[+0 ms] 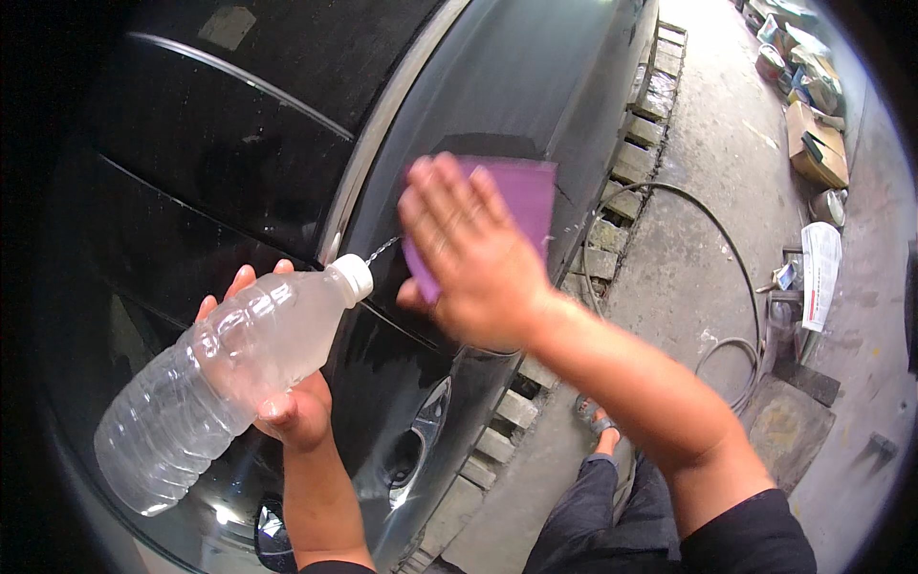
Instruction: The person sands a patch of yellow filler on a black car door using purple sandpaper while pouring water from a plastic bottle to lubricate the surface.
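Note:
My left hand (296,411) is wrapped round a clear ribbed plastic bottle (220,368), tilted with its white cap (355,276) toward the right. A thin stream of water (382,250) runs from the cap toward the black car's side panel (497,86). With fingers stretched out, my right hand (473,253) presses a purple sheet of sandpaper (526,196) against this panel. The hand is slightly blurred. Part of the sheet lies hidden under my palm and fingers. Wet, dark patches show on the panel around it.
Below the sheet is the car's door handle (411,459), with a side mirror (273,531) nearer me. A slatted drain (631,163) runs along the car. A dark hose (717,215) curls over the concrete floor (669,277). Cardboard (816,143) and clutter line the right wall.

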`<action>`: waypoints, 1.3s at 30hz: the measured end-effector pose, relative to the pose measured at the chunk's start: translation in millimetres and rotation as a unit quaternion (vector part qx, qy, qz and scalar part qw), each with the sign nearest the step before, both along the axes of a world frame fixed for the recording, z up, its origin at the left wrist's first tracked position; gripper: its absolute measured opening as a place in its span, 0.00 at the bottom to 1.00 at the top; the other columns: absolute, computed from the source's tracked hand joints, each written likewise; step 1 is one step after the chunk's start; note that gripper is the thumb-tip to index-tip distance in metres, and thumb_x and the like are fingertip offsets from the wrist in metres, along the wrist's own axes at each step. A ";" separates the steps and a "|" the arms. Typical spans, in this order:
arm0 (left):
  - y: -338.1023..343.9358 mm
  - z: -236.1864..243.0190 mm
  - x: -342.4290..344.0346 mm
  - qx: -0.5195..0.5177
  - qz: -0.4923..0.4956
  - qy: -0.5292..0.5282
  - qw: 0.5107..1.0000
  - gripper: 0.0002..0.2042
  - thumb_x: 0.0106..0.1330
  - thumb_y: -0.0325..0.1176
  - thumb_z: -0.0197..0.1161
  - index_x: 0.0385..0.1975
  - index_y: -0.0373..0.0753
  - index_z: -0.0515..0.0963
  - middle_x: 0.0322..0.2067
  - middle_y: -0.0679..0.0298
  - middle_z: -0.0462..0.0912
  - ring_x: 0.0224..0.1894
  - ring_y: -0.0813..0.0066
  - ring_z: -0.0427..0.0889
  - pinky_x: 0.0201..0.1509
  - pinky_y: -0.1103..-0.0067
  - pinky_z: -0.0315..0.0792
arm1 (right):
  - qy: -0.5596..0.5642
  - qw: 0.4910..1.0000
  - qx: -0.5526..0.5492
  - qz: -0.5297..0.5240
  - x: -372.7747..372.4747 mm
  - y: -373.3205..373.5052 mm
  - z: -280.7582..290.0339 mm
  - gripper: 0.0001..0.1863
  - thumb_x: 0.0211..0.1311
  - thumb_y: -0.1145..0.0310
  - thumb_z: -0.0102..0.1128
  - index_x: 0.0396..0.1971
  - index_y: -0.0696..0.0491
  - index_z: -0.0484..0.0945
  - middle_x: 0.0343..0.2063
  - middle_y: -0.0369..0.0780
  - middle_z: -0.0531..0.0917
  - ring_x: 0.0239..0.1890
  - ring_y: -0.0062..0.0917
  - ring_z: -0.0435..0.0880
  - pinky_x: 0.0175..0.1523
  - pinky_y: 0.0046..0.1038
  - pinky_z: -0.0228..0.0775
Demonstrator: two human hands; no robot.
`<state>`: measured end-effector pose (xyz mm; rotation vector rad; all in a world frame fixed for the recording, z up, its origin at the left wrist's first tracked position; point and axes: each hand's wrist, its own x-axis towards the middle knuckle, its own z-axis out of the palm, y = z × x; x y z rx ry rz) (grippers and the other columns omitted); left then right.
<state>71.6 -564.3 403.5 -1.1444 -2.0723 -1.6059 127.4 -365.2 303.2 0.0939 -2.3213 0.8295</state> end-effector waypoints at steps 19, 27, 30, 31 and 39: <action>8.3 -1.7 3.5 0.006 0.015 0.015 1.000 0.52 0.58 0.73 0.57 0.72 0.41 0.48 0.68 0.46 0.61 0.66 0.43 0.69 0.65 0.50 0.70 | -0.054 0.997 0.044 -0.024 15.7 33.1 -16.8 0.41 0.66 0.43 0.50 0.71 0.56 0.61 0.74 0.48 0.55 0.78 0.38 0.46 0.79 0.44 0.28; 5.6 -4.1 3.8 0.008 0.033 0.016 0.999 0.53 0.57 0.74 0.57 0.72 0.41 0.47 0.66 0.45 0.63 0.64 0.42 0.71 0.64 0.50 0.71 | 0.014 0.989 0.082 0.122 52.7 -35.7 -38.6 0.38 0.67 0.45 0.47 0.68 0.58 0.66 0.74 0.44 0.58 0.78 0.33 0.47 0.79 0.43 0.29; 5.4 -4.7 4.5 0.003 0.039 0.018 0.999 0.54 0.57 0.74 0.58 0.72 0.40 0.47 0.66 0.45 0.63 0.64 0.42 0.71 0.65 0.50 0.71 | -0.075 0.996 0.053 -0.005 26.0 27.0 -21.8 0.40 0.69 0.42 0.46 0.71 0.57 0.60 0.75 0.46 0.54 0.79 0.35 0.46 0.79 0.43 0.28; 8.9 -6.6 4.7 0.012 0.036 0.019 0.999 0.54 0.57 0.74 0.58 0.72 0.40 0.47 0.66 0.45 0.63 0.64 0.42 0.71 0.65 0.50 0.71 | -0.061 0.997 0.042 -0.035 10.1 40.0 -16.2 0.41 0.69 0.42 0.45 0.71 0.57 0.59 0.75 0.47 0.53 0.79 0.36 0.45 0.79 0.43 0.28; -1.0 -9.4 1.9 -0.009 0.028 0.033 0.999 0.55 0.55 0.75 0.58 0.72 0.40 0.47 0.66 0.44 0.62 0.64 0.43 0.72 0.64 0.51 0.72 | 0.012 0.993 0.068 0.100 72.9 -46.6 -60.9 0.38 0.60 0.45 0.56 0.65 0.55 0.70 0.71 0.43 0.65 0.76 0.36 0.56 0.79 0.48 0.30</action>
